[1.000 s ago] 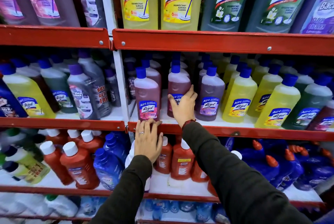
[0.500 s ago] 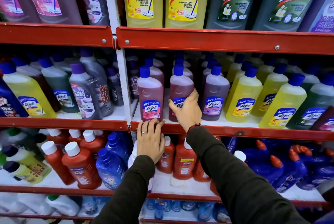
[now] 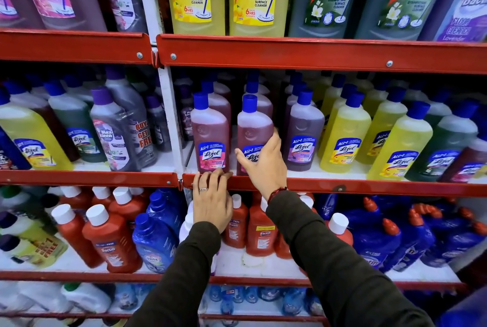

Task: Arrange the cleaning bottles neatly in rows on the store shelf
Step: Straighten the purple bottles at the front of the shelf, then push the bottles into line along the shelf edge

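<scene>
On the middle shelf (image 3: 369,187), pink Lizol bottles with blue caps stand in rows behind its red front lip. My right hand (image 3: 263,165) wraps the lower label of the second front pink Lizol bottle (image 3: 254,126), thumb on its left, fingers on its right. The bottle stands upright, level with the first front pink bottle (image 3: 209,131) to its left. My left hand (image 3: 212,201) lies flat on the lip below that first bottle, fingertips at its base, holding nothing.
A purple Lizol bottle (image 3: 304,128) and rows of yellow ones (image 3: 345,128) stand just right of the held bottle. A white upright post (image 3: 170,115) bounds the bay on the left. Red Bactin bottles (image 3: 110,242) and blue bottles (image 3: 382,242) fill the shelf below.
My right hand has drawn the second pink bottle forward to the shelf's front, level with the first. My left hand has stayed on the lip.
</scene>
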`<state>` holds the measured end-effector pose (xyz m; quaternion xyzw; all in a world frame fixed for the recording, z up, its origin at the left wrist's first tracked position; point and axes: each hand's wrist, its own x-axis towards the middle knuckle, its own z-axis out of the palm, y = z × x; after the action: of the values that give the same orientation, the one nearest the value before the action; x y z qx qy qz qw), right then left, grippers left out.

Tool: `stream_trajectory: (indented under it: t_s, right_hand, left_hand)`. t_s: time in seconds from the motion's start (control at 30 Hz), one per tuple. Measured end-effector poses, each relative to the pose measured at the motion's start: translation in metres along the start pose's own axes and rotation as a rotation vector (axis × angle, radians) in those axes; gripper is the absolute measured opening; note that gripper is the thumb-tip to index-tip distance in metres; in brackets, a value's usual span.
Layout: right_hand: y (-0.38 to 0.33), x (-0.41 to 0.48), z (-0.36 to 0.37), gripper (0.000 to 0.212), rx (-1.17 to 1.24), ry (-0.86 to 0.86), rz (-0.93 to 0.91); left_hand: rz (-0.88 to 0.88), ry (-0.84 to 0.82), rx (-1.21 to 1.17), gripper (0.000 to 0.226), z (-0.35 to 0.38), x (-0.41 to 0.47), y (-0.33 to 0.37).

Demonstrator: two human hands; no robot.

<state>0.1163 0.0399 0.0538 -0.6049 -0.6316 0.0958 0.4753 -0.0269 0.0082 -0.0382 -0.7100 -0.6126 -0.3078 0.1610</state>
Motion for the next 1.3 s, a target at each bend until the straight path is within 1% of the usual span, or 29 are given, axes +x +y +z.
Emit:
stream_trajectory:
  t_s: [0.17, 0.23, 0.3, 0.37, 0.4, 0.43, 0.47, 0.53, 0.6, 0.67, 0.73, 0.9, 1.07, 1.17, 1.3]
  right_hand:
    - [0.005, 0.001, -0.007, 0.103, -0.006, -0.047, -0.032]
    - [0.011, 0.000, -0.012, 0.099, -0.014, -0.005, -0.053]
    - [0.019, -0.003, -0.017, 0.087, 0.021, 0.108, -0.052]
    - [0.026, -0.001, -0.024, 0.077, 0.036, 0.300, -0.003]
    - [0.030, 0.002, -0.027, 0.078, 0.011, 0.390, 0.045]
    - [0.033, 0.007, -0.031, 0.083, -0.028, 0.438, 0.110]
    - [0.037, 0.014, -0.035, 0.092, -0.066, 0.426, 0.191]
    - [0.047, 0.028, -0.042, 0.112, -0.099, 0.279, 0.351]
    - [0.058, 0.038, -0.045, 0.120, -0.063, 0.153, 0.415]
    - [0.066, 0.042, -0.045, 0.114, -0.043, 0.113, 0.407]
    - [0.069, 0.041, -0.045, 0.108, -0.063, 0.116, 0.387]
    - [0.074, 0.028, -0.049, 0.104, -0.089, 0.108, 0.314]
    - [0.076, 0.010, -0.058, 0.095, -0.090, 0.108, 0.246]
    - [0.076, 0.004, -0.060, 0.099, -0.112, 0.112, 0.232]
    - [0.078, 0.000, -0.062, 0.102, -0.207, 0.120, 0.200]
  left_hand:
    - [-0.014, 0.009, -0.005, 0.044, -0.002, 0.001, 0.003]
    - [-0.014, 0.019, -0.012, 0.044, -0.003, 0.001, 0.004]
    - [-0.018, 0.024, -0.023, 0.043, -0.002, 0.001, 0.005]
    - [-0.022, 0.026, -0.026, 0.042, -0.002, 0.000, 0.005]
    - [-0.022, 0.027, -0.017, 0.042, -0.002, 0.000, 0.006]
    - [-0.022, 0.026, -0.005, 0.042, -0.001, 0.000, 0.006]
    - [-0.022, 0.023, 0.005, 0.042, -0.001, 0.000, 0.006]
    - [-0.028, 0.016, 0.015, 0.042, -0.001, 0.001, 0.007]
    - [-0.034, 0.013, 0.016, 0.042, -0.001, 0.001, 0.007]
    - [-0.034, 0.011, 0.019, 0.043, 0.000, 0.001, 0.008]
    - [-0.033, 0.012, 0.024, 0.043, 0.000, 0.001, 0.007]
    - [-0.036, 0.029, 0.019, 0.042, 0.001, 0.001, 0.009]
    - [-0.054, 0.042, 0.011, 0.044, 0.003, 0.001, 0.012]
    - [-0.061, 0.043, 0.018, 0.049, 0.002, 0.001, 0.014]
    - [-0.077, 0.033, 0.031, 0.051, 0.001, 0.003, 0.017]
